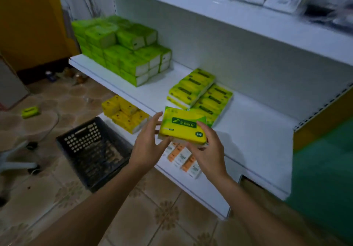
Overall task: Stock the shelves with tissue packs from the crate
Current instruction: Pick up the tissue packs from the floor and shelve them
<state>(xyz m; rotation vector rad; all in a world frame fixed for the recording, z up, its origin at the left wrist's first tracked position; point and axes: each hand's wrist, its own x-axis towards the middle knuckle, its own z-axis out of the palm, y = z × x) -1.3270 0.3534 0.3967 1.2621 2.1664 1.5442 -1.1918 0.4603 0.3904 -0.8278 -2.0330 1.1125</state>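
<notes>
Tissue pack [183,126] held level at shelf [257,134] edge, just beside matching stack [200,92], probably to be added there. Pack clamped by right hand [208,150]; steadied by straight-fingered left hand [147,146].

Yellow-green tissue pack [182,126]; black lattice crate [91,150]; white shelf [248,131]; brown floral-patterned floor tiles [162,213].
</notes>
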